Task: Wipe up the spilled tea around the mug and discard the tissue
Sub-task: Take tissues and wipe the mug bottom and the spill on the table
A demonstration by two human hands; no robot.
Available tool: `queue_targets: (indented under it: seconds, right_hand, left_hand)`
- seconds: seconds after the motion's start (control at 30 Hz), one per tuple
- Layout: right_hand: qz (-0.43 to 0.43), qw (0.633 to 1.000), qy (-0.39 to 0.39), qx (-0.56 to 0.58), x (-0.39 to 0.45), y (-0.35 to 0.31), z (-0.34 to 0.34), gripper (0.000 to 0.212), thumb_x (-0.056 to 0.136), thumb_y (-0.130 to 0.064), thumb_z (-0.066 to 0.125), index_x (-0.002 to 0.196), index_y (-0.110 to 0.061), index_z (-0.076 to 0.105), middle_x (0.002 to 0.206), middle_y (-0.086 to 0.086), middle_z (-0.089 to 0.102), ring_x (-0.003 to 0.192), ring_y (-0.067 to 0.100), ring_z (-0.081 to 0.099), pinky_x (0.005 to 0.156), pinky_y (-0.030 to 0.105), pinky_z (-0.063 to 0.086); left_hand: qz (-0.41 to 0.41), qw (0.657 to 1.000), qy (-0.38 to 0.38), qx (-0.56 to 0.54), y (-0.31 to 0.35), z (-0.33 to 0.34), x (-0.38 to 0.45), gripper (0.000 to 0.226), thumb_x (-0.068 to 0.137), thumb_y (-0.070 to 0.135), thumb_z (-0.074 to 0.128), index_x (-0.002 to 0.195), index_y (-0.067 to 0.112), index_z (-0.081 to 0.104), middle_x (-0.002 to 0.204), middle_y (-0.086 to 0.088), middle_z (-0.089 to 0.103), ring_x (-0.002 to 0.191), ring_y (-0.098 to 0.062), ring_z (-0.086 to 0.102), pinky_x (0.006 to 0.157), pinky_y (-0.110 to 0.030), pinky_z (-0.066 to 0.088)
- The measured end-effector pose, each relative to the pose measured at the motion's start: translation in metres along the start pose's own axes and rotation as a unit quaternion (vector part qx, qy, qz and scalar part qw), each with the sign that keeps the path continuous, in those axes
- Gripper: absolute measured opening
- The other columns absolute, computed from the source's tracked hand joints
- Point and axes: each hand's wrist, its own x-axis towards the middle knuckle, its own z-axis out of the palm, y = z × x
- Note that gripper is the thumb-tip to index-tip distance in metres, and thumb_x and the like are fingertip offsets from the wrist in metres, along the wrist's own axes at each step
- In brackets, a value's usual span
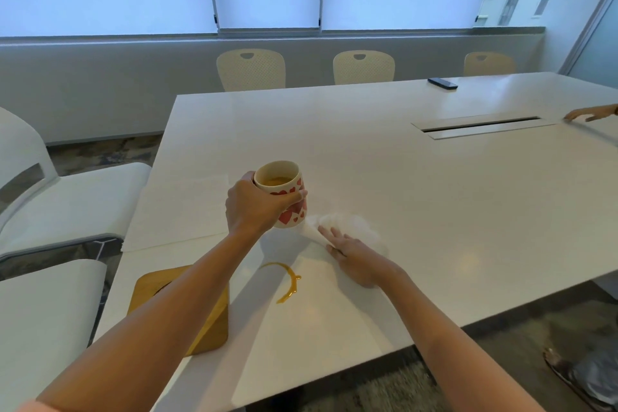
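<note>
My left hand (254, 205) grips a cream mug with red hearts (283, 192) and holds it lifted above the white table (418, 191); tea is visible inside. A curved brown ring of spilled tea (287, 281) lies on the table nearer to me, below the mug. My right hand (354, 256) lies flat on a crumpled white tissue (347, 226), pressing it to the table just right of the mug. The tissue is apart from the tea ring.
A wooden board (214, 321) lies at the table's near left edge, partly under my left arm. White chairs (67, 197) stand on the left. A dark remote (442, 83), a cable slot (481, 125) and another person's hand (590, 114) are at the far right.
</note>
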Motion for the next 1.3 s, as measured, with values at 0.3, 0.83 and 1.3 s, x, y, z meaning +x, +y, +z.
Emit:
queue_targets:
  seconds: [0.3, 0.83, 1.3]
  right_hand:
    - [-0.062, 0.998, 0.000, -0.012, -0.027, 0.015, -0.001, 0.061, 0.104, -0.011, 0.047, 0.154, -0.040, 0.027, 0.164, -0.013, 0.016, 0.153, 0.010, 0.008, 0.124, 0.045, 0.008]
    - [-0.013, 0.994, 0.096, -0.049, 0.044, 0.010, -0.025, 0.073, 0.096, 0.014, 0.029, 0.156, -0.027, 0.029, 0.165, -0.004, 0.019, 0.152, 0.028, 0.018, 0.121, 0.040, 0.010]
    - [-0.020, 0.994, 0.106, -0.016, 0.037, 0.007, -0.017, 0.067, 0.097, 0.013, 0.035, 0.147, -0.030, 0.046, 0.160, -0.006, 0.032, 0.151, 0.021, 0.022, 0.120, 0.035, 0.013]
  left_hand:
    - [0.002, 1.000, -0.004, 0.005, 0.003, 0.019, 0.010, 0.086, 0.054, 0.075, 0.078, 0.117, 0.019, 0.063, 0.108, 0.001, 0.072, 0.084, -0.013, 0.062, 0.060, -0.020, 0.045]
    - [-0.003, 1.000, -0.012, 0.013, -0.011, 0.027, 0.018, 0.092, 0.050, 0.081, 0.069, 0.116, 0.018, 0.062, 0.105, -0.001, 0.071, 0.082, -0.013, 0.061, 0.057, -0.018, 0.042]
    - [-0.016, 1.000, 0.009, 0.020, -0.015, 0.034, 0.020, 0.085, 0.056, 0.072, 0.079, 0.119, 0.018, 0.061, 0.110, -0.001, 0.071, 0.086, -0.013, 0.060, 0.066, -0.027, 0.050]
